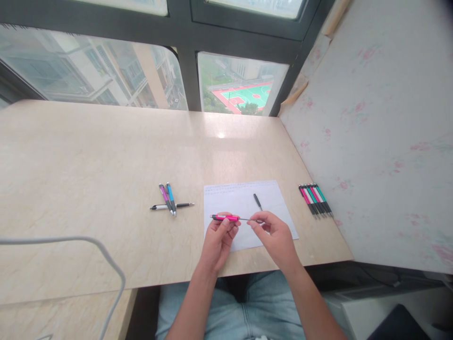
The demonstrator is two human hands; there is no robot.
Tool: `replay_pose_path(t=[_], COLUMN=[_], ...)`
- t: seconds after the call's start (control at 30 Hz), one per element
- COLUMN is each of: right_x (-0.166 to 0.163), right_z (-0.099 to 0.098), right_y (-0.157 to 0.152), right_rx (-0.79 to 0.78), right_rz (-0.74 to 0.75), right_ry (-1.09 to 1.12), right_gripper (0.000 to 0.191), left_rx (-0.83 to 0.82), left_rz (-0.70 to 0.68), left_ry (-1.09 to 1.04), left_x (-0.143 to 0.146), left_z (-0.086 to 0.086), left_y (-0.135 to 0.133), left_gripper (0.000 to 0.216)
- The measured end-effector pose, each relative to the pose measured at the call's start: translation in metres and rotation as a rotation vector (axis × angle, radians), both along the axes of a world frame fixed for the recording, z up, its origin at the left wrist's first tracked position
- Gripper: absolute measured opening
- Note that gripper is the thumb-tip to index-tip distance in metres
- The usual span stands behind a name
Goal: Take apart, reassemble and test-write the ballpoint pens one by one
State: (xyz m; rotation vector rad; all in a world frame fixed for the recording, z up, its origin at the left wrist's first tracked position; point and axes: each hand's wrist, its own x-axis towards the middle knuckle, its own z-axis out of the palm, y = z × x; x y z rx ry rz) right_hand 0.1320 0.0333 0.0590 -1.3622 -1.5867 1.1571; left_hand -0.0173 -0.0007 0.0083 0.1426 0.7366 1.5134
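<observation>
My left hand (220,238) is closed on the barrel of a pink pen (225,217), held level above a white sheet of paper (244,198). My right hand (274,233) pinches the thin dark refill (247,219) that sticks out of the pen's right end. A small black pen part (257,201) lies on the paper just beyond my hands. Both hands hover near the table's front edge.
Three pens (169,200) lie crossed on the beige table (88,156) left of the paper. A row of several coloured pens (315,199) lies at the right edge by the papered wall (382,132). A grey cable (106,257) loops at the lower left. Windows are behind.
</observation>
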Motion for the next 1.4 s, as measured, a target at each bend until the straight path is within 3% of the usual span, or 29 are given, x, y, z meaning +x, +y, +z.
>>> replay_pose_path(t=[0.23, 0.33, 0.43, 0.57, 0.83, 1.03, 1.27, 1.4], right_x=[-0.003, -0.001, 0.007, 0.022, 0.021, 0.018, 0.035, 0.043], right_z=[-0.005, -0.011, -0.023, -0.045, -0.068, -0.069, -0.046, -0.033], right_y=[0.001, 0.004, 0.015, 0.033, 0.041, 0.045, 0.038, 0.026], right_rx=[0.002, 0.030, 0.152, 0.340, 0.304, 0.255, -0.113, -0.173], right_rz=[0.002, 0.043, 0.038, -0.093, -0.125, -0.140, -0.124, -0.130], right_ry=[0.001, -0.018, -0.239, -0.652, -0.823, -0.661, 0.022, 0.148], right_gripper=[0.017, 0.026, 0.025, 0.022, 0.027, 0.024, 0.029, 0.038], left_rx=[-0.031, -0.036, -0.038, -0.049, -0.040, -0.027, -0.022, -0.019], left_rz=[0.002, 0.032, 0.066, 0.088, 0.085, 0.089, 0.081, 0.079], left_ry=[-0.010, -0.062, -0.109, -0.133, -0.142, -0.135, -0.131, -0.123], left_x=[0.000, -0.001, -0.002, -0.002, -0.002, -0.002, -0.002, -0.002], left_z=[-0.001, -0.002, -0.004, -0.005, -0.006, -0.005, -0.005, -0.005], left_y=[0.001, 0.002, 0.003, 0.003, 0.003, 0.003, 0.003, 0.004], left_gripper=[0.020, 0.021, 0.022, 0.020, 0.021, 0.021, 0.021, 0.021])
